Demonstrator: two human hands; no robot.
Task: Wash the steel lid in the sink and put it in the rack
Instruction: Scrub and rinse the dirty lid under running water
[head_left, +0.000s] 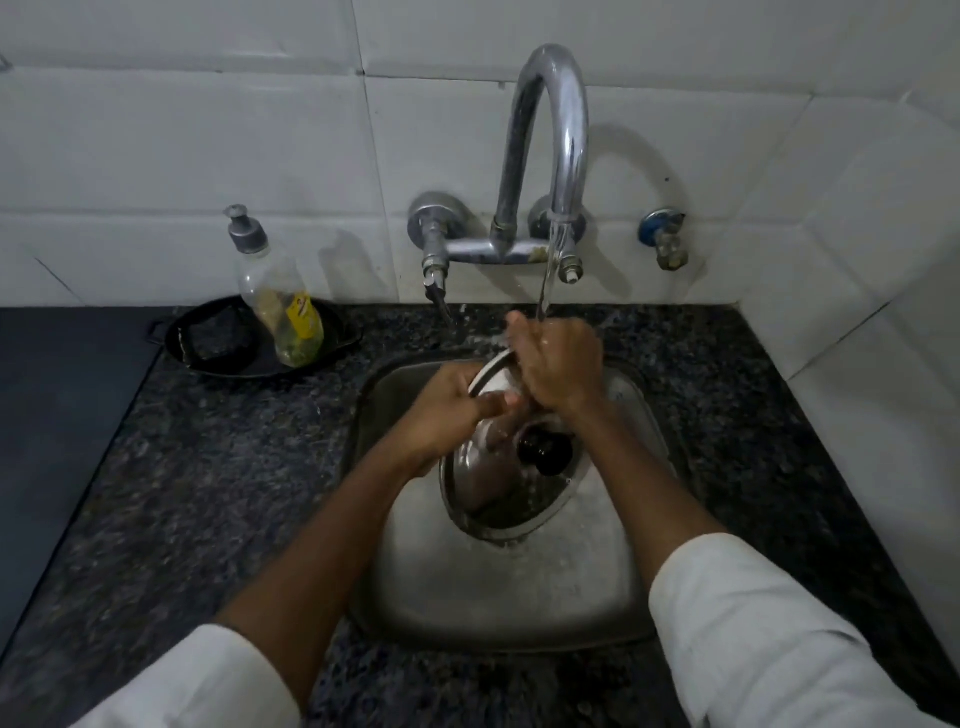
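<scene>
A round steel lid (498, 488) with a black knob (544, 451) is held tilted over the steel sink (498, 597), its top edge up toward the tap. My left hand (452, 410) grips the lid's left rim, thumb on the upper face. My right hand (558, 364) is closed over the lid's top edge, directly under the running water. The water stream (545, 286) falls from the curved tap (550, 145) onto my right hand and runs down the lid. No rack is in view.
A clear soap bottle (278, 301) with a pump stands in a black dish (218, 343) on the dark granite counter (208, 493) left of the sink. White tiles line the back and right walls. A small valve (667, 239) sticks out right of the tap.
</scene>
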